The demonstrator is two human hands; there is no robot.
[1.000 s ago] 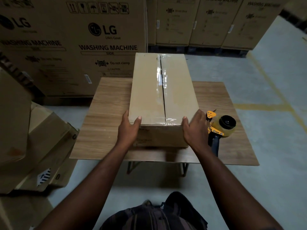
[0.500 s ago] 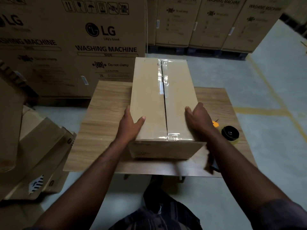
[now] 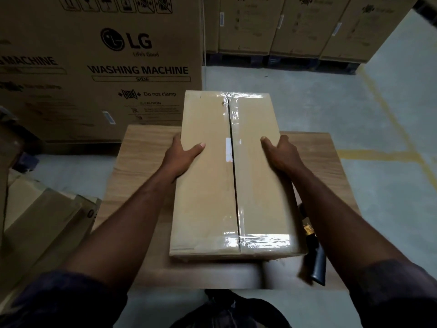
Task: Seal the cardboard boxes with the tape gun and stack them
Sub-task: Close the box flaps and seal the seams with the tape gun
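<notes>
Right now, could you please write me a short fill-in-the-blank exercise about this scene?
The left hand and right hand hold a brown cardboard box sealed with clear ____.
The large printed carton behind the wooden table reads WASHING ____.
The black-handled tape gun lies on the box's ____ side.
Answers: tape, MACHINE, right.

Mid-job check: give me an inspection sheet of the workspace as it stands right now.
Surface: wooden table, wood showing on either side of the box.
Job's things: taped box, clear tape along the top seam and across both ends; tape gun at its right, mostly hidden by the right forearm.
Clutter: loose cardboard on the floor, left.
Grippers: left hand and right hand grip the box's long sides, thumbs on top.
Cables: nothing seen.
Surroundings: washing machine carton behind; row of cartons; yellow floor lines.
</notes>
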